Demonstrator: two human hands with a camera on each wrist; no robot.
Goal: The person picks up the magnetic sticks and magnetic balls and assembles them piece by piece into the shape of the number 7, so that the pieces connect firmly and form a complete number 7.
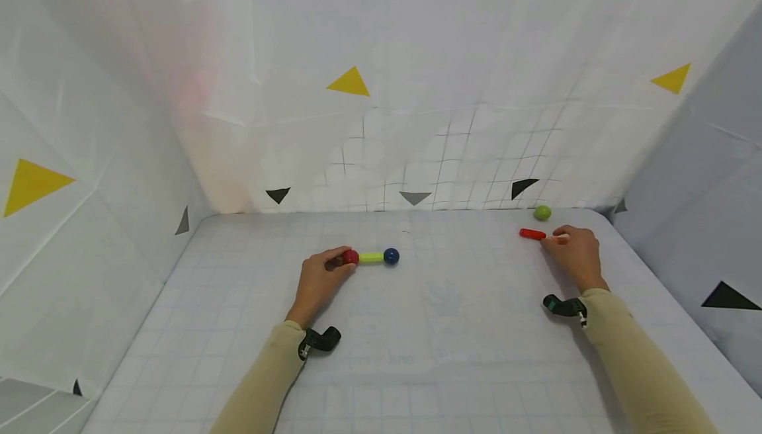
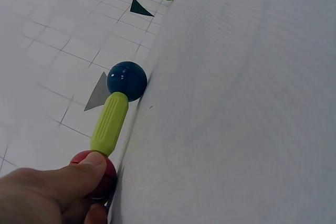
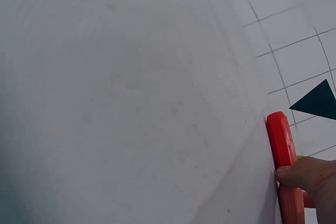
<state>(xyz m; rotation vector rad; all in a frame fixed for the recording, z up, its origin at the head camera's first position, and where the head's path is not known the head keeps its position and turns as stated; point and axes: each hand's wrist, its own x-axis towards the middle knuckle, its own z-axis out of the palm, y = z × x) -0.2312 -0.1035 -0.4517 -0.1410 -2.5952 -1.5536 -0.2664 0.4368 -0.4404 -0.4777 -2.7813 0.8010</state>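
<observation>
My left hand holds a red ball between thumb and fingers. From that ball a yellow-green magnetic rod runs to a dark blue ball, the three in one line. On the right, my right hand pinches a red magnetic rod near its end. A lighter orange-red length continues past the thumb in the right wrist view; whether it is a separate rod I cannot tell. Just behind the right hand is a green ball, mostly hidden in the right wrist view.
The white table is covered with a faintly gridded sheet. A white back wall and side walls with yellow, black and grey triangles stand around it. Each wrist wears a dark camera mount.
</observation>
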